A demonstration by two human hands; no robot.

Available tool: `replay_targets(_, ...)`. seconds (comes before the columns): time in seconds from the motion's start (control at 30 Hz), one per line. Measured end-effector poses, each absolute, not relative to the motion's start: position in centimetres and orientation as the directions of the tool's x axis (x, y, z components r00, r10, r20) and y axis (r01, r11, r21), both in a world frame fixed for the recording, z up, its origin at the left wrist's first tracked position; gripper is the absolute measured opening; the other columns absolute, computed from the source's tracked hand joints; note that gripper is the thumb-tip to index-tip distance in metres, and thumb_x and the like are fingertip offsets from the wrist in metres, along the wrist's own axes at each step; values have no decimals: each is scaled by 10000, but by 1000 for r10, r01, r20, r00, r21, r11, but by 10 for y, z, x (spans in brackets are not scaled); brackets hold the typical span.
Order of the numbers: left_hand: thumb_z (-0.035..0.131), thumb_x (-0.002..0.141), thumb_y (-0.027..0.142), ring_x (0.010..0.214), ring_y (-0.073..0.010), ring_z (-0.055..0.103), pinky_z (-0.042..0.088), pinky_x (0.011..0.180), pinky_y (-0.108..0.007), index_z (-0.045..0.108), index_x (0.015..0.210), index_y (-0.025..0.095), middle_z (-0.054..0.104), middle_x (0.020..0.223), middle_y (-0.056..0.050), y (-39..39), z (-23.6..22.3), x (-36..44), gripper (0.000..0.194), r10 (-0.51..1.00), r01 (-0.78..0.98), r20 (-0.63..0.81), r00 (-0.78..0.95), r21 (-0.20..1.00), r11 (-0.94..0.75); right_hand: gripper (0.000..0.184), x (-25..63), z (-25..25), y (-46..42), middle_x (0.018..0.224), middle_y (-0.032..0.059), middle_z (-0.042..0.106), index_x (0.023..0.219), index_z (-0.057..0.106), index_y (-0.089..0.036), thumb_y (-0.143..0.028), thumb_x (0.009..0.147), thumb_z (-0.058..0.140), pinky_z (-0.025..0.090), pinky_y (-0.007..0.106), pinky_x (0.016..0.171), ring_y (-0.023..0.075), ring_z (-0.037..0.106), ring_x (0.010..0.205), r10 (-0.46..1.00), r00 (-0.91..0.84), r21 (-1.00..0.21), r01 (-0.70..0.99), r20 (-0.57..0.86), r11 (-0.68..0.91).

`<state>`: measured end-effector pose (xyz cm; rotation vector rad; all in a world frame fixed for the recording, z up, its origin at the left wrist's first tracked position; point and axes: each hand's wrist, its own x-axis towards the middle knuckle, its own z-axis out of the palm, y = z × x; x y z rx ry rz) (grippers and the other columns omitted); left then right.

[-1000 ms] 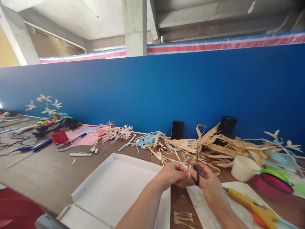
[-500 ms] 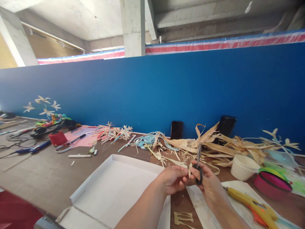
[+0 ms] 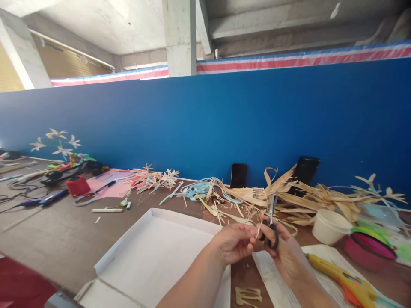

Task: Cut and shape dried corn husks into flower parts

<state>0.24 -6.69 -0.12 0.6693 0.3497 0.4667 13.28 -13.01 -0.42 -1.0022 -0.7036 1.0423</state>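
Observation:
My left hand (image 3: 238,243) is closed, pinching a small pale strip of dried husk (image 3: 257,231) between thumb and fingertips. Black-handled scissors (image 3: 272,224) sit in my right hand (image 3: 284,246), fingers through the loops and blades pointing up and away. The right fingertips are close beside the strip; whether they touch it I cannot tell. Behind both hands lies a heap of dried husk (image 3: 289,196) with loose shreds. A cut piece of husk with slits (image 3: 248,295) rests on the table below my hands.
A white open box lid (image 3: 154,248) lies to the left. To the right are a yellow glue gun (image 3: 340,273) on paper, a white cup (image 3: 330,226) and a pink container (image 3: 369,252). A phone (image 3: 239,175) leans on the blue partition (image 3: 192,124). Husk flowers (image 3: 168,179) lie farther back.
The scissors have turned slightly in my right hand, their loops shifting right. The strip at my left fingertips now looks thinner and more tilted. My left hand has barely moved.

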Motion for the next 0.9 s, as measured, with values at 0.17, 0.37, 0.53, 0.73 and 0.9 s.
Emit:
replay_targets(0.17,729,617,187,543,-53,541,438,492,-113,648,842,61,597,666,-46,-66,0,4,270,673,-344,-138,726,775,530,420,139,-8,-129,587,-52,553,1045,608,-250,-371,654,703,206,159,351,49,326,416,894,449,-966,-234,-8,109)
replay_targets(0.37,756,564,241,524,-70,536,408,436,-131,617,788,92,584,609,-26,-58,4,0,303,811,-405,-131,570,814,416,491,135,-4,-133,651,3,640,1032,643,-223,-428,593,723,264,198,364,84,417,431,914,401,-994,-108,-70,-29)
replay_targets(0.53,748,548,275,470,-49,481,309,362,-120,599,757,106,548,572,8,-53,5,-1,307,880,-422,-116,461,843,332,464,122,0,-134,590,-4,622,978,674,-222,-446,574,723,315,196,385,112,478,467,950,293,-994,-46,-104,-94)
replay_targets(0.73,716,571,327,471,-69,489,336,407,-156,602,757,96,547,536,1,-53,7,1,317,921,-397,-62,385,890,226,419,113,2,-133,556,-6,598,924,699,-209,-436,573,723,336,197,405,110,463,477,966,254,-999,-8,-38,-37)
replay_targets(0.9,720,552,337,493,-75,485,344,425,-169,605,732,97,545,549,0,-56,9,1,322,928,-386,-59,367,898,210,391,110,5,-139,610,0,617,908,705,-203,-422,585,718,358,199,434,107,469,507,955,295,-1000,0,-18,-18)
